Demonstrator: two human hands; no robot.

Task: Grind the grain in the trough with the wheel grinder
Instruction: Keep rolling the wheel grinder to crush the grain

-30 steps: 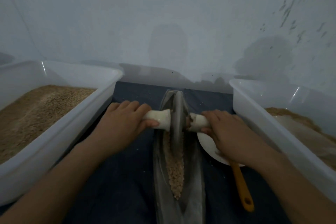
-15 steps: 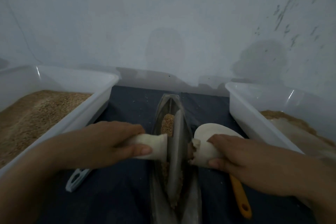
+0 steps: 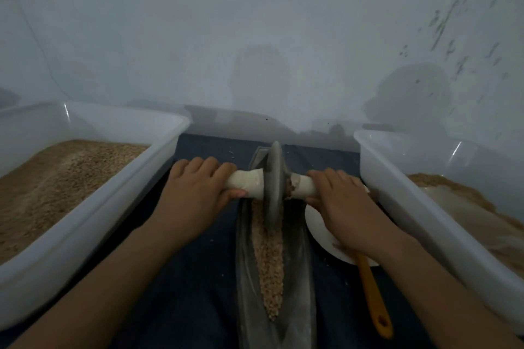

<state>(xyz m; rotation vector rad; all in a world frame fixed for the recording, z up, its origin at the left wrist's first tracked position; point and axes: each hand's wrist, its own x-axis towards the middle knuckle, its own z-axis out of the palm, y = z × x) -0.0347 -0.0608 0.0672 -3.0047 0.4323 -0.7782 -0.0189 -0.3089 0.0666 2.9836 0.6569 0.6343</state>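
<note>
A narrow grey metal trough [image 3: 303,278] lies lengthwise on the dark cloth, with a strip of tan grain [image 3: 270,263] along its groove. The grey wheel grinder [image 3: 273,187] stands upright at the trough's far end on a pale cross handle. My left hand [image 3: 198,193] grips the handle's left end [image 3: 249,183]. My right hand [image 3: 343,201] grips the right end [image 3: 302,187]. Both arms reach forward from the bottom corners.
A white tub [image 3: 93,207] of brown grain stands on the left. Another white tub [image 3: 419,207], with grain and a pale sheet inside, is on the right. A white scoop [image 3: 320,227] with an orange handle [image 3: 374,300] lies right of the trough. A blue-grey wall rises behind.
The wheel has rolled away from me, from the trough's near part half a second ago to its far end. Both arms have stretched forward with it. Grain near me is uncovered.
</note>
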